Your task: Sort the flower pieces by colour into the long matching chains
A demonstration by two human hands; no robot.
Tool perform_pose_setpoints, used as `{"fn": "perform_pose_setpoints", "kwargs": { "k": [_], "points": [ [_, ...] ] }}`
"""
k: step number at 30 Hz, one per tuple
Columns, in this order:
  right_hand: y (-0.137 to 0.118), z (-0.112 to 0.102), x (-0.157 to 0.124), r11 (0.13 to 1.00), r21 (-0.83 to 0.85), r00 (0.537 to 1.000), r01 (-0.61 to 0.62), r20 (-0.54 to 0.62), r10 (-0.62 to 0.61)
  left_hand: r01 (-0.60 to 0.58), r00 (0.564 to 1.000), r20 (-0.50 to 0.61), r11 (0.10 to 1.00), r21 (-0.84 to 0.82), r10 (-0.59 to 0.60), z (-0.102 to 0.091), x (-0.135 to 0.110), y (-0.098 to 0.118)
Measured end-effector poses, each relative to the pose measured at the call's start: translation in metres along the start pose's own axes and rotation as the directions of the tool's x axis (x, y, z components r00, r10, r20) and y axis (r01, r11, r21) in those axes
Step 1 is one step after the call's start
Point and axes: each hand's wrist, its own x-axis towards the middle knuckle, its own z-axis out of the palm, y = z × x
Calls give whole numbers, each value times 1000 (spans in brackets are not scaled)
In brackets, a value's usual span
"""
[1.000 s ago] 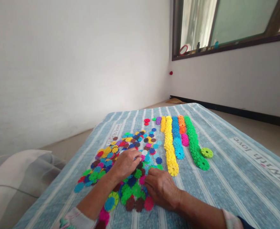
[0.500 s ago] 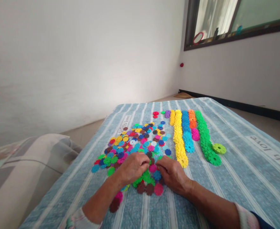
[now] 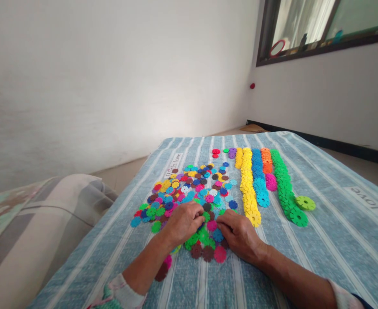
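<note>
Looking light and stiff, notched discs [image 3: 189,197] should suit rim pinching; left hand [image 3: 182,222] and right hand [image 3: 240,235] curl, grip unclear.

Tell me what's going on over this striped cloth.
A person has both bare hands at a mixed pile of colorful notched discs. The left hand and the right hand face each other over its near part, fingers bent; whether either holds a disc is hard to tell. To the right, overlapping discs lie in single-color stretches, including a long yellow row and a long green row, with a lime disc by the green row's near end.
</note>
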Motion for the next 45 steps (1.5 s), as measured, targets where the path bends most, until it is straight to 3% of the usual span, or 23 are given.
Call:
{"fn": "perform_pose_setpoints", "kwargs": {
  "k": [11,26,45],
  "points": [
    [2,1,-1,1000,-7,1000,-11,10,11,-9,999,-35,998,68,11,4,-1,2],
    [-2,-1,0,1000,-18,1000,9,16,-8,-28,995,97,973,229,5,-2,-2,12],
    [-2,-1,2,999,-31,1000,18,25,-17,-49,992,121,971,234,21,-4,-2,13]
  ]
}}
